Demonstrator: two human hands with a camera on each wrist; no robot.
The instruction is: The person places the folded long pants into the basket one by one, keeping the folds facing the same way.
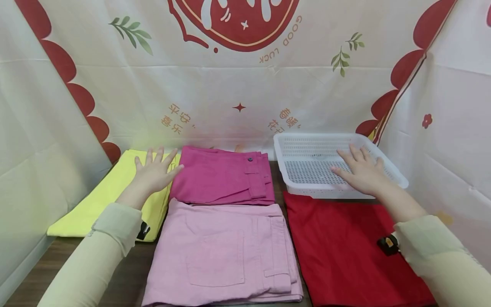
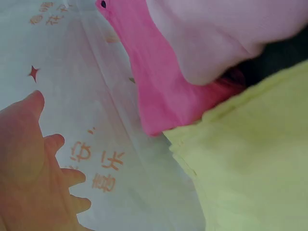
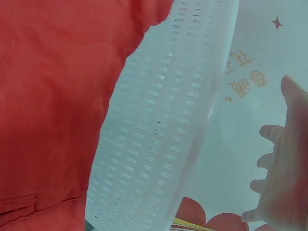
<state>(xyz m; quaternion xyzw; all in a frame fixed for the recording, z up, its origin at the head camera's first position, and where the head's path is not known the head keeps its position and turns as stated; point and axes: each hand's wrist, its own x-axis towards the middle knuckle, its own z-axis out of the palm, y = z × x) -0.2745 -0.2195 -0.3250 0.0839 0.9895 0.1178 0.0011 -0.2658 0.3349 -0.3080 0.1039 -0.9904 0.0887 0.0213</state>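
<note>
My left hand [image 1: 153,174], fingers spread, hovers over the folded yellow cloth [image 1: 111,194] at the left in the head view. Fingers likewise spread, my right hand [image 1: 362,168] is above the white plastic basket [image 1: 341,192], holding nothing. Beside the yellow cloth lie folded magenta pants [image 1: 218,177] with a dark button at the waist. Folded light pink pants [image 1: 218,256] are in front of them, a back pocket facing up. A folded red garment [image 1: 345,247] lies in front of the basket, partly under my right forearm. In both wrist views the hands show straight, empty fingers.
A dark wooden table [image 1: 65,260] carries everything. White printed fabric [image 1: 215,89] with red scallops hangs behind it, and pale side panels [image 1: 460,140] stand at left and right. The basket's slotted floor shows no contents.
</note>
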